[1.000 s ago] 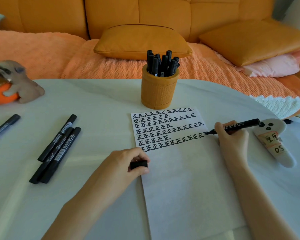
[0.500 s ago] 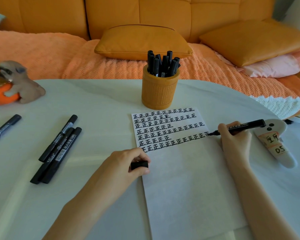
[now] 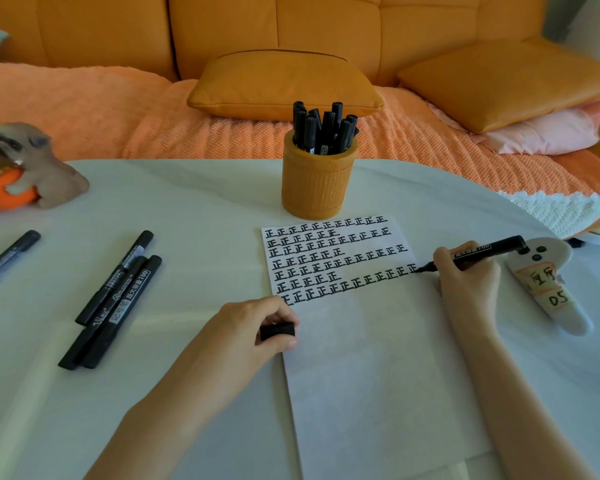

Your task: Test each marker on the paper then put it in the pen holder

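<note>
Both forearms reach up from the bottom of the frame. The right hand [image 3: 466, 277], right of centre, curls round an uncapped marker [image 3: 485, 251] whose tip touches the paper [image 3: 378, 362] at its right edge. The left hand [image 3: 250, 327], at centre, pinches the cap [image 3: 277, 331] at the paper's left edge. The holder [image 3: 316, 188] stands above the paper; three markers [image 3: 118, 297] lie left on the table [image 3: 194, 206].

Far-left marker [image 3: 13, 251] cropped, cap [image 3: 277, 331] part-hidden

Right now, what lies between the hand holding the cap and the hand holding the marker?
Head view: only the paper, its lowest written row and blank sheet, lies between the left hand and the right hand.
</note>
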`<state>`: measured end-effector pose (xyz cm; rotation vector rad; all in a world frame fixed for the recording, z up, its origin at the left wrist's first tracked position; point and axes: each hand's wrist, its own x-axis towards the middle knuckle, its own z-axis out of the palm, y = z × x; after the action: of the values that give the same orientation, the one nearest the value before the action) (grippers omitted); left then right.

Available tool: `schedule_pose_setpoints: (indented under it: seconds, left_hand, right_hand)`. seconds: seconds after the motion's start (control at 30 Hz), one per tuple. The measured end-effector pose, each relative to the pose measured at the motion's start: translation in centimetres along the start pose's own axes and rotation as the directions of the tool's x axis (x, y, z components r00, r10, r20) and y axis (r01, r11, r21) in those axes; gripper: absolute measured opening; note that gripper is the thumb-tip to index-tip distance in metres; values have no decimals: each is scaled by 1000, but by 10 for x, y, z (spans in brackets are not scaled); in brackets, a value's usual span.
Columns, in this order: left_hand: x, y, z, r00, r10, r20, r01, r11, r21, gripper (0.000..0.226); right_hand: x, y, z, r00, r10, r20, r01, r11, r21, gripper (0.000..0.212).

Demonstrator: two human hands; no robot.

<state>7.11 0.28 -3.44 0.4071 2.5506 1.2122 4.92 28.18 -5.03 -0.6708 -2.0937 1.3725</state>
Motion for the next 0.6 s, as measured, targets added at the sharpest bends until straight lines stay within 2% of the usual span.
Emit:
schedule_pose_setpoints:
  seconds: [0.17,0.43,0.6]
  left_hand:
    - [0,0,0,1000,3,0,-3,1000,3,15]
    - [0,0,0,1000,-3,2,3,1000,-5,15]
    - [0,0,0,1000,3,-7,-3,1000,18,14]
  right_hand:
    - [1,1,0,998,-14,-58,13,1000,-17,29]
    - [2,3,0,998,-7,-57,6,1000,-22,25]
    - [2,-1,-4,998,32,-60,-26,994,109,23]
